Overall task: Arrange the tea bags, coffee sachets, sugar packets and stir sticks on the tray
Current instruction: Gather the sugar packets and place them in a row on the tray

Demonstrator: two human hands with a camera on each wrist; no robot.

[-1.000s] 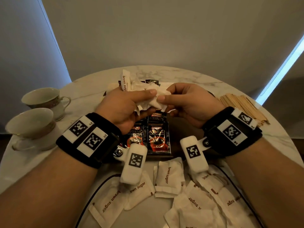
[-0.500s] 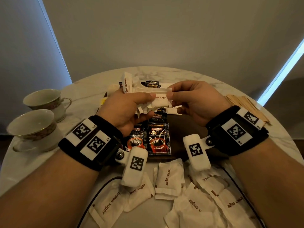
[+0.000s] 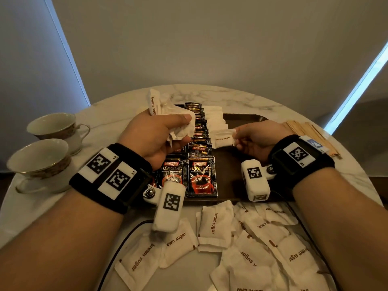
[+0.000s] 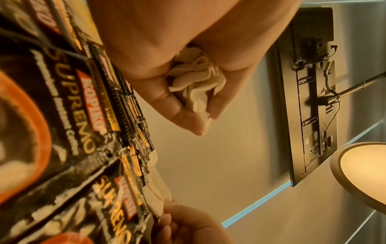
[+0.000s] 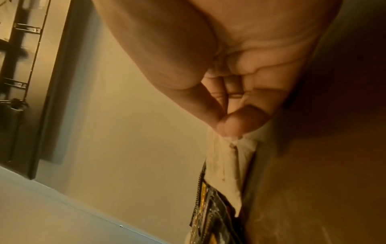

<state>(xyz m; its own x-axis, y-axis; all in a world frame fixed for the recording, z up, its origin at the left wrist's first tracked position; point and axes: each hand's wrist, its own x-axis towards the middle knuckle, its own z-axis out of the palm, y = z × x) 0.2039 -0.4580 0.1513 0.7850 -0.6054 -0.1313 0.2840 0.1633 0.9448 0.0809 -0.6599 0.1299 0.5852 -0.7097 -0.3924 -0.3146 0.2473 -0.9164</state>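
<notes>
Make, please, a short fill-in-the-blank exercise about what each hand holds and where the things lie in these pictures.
1. The left hand grips a bunch of white ____ packets.
2. The right hand pinches a single packet over the dark ____.
3. The black coffee sachets lie in overlapping rows on the ____.
4. Two teacups stand on the table on the person's ____ side.

Missing words: sugar; tray; tray; left
</notes>
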